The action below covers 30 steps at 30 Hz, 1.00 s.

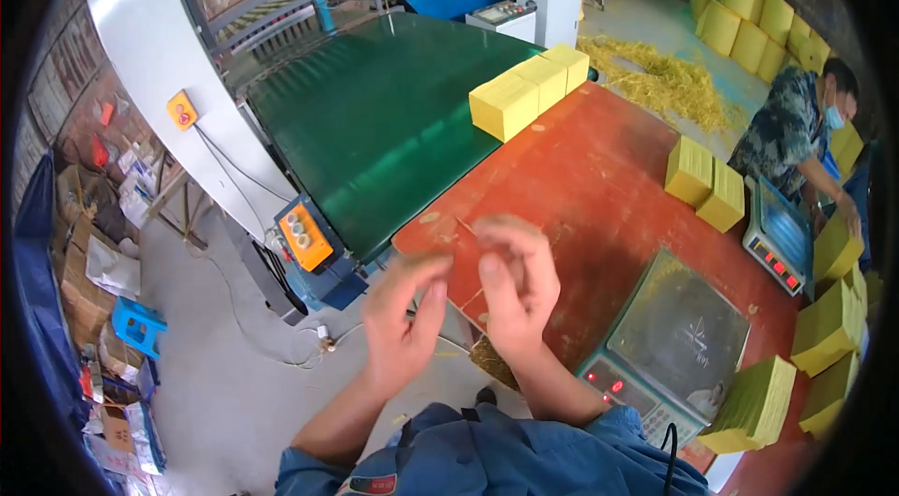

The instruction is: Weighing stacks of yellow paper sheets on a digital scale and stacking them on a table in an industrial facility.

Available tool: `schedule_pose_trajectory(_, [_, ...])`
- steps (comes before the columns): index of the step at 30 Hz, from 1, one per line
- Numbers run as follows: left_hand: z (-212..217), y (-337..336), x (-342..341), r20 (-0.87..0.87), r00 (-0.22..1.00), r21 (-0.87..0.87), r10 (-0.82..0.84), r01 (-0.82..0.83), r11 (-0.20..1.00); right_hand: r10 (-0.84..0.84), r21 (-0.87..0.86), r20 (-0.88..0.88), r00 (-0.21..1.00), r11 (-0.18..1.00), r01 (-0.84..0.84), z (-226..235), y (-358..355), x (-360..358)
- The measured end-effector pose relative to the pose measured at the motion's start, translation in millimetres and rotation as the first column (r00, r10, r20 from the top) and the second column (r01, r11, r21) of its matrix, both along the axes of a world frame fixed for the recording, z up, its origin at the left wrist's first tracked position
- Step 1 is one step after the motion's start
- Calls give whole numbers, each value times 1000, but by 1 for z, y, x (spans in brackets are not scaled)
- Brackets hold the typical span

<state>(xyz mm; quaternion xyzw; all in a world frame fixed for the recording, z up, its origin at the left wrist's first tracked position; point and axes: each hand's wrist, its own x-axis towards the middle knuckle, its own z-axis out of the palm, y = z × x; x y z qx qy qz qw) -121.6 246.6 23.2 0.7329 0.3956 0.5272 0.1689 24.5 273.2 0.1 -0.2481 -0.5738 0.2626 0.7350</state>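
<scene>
My left hand (405, 316) is raised at the near corner of the red table (599, 163), its fingers bent and its thumb apart from them. Just to its right, my right hand (513, 285) hovers over the table corner, fingers curved and thumb spread. Nothing shows in either palm, and the two hands do not touch. A digital scale (679, 332) with a dark flat pan and lit red digits lies right of my right hand. At the table's far left edge, yellow paper stacks (506, 104) stand in a row, partly beside the green conveyor belt (393, 112).
An orange control box (304, 236) with round knobs sits by the belt's near end. More yellow stacks (704, 182) line the right side. A co-worker (796, 126) in a mask handles a stack beside a second scale (779, 234). A blue stool (139, 325) stands on the left floor.
</scene>
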Motion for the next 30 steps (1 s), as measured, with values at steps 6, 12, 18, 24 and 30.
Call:
schedule_pose_trajectory(6, [15, 173, 1, 120, 979, -13, -166, 169, 986, -195, -152, -98, 976, 972, 179, 3, 141, -7])
schedule_pose_trajectory(12, [-6, 355, 26, 101, 969, -140, -225, 237, 961, -327, -316, -16, 945, 898, 306, -19, 271, 34])
schedule_pose_trajectory(18, [-53, 505, 50, -13, 967, -186, -253, 246, 951, -464, -426, 56, 884, 790, 441, -44, 369, 60])
schedule_pose_trajectory(24, [-121, 614, 64, -91, 957, -389, -275, 220, 895, -527, -610, 87, 845, 643, 463, -114, 449, 80])
schedule_pose_trajectory(30, [-143, 640, 76, 367, 779, -827, -509, 524, 204, -454, -708, -235, 860, 685, 168, -156, 496, 76])
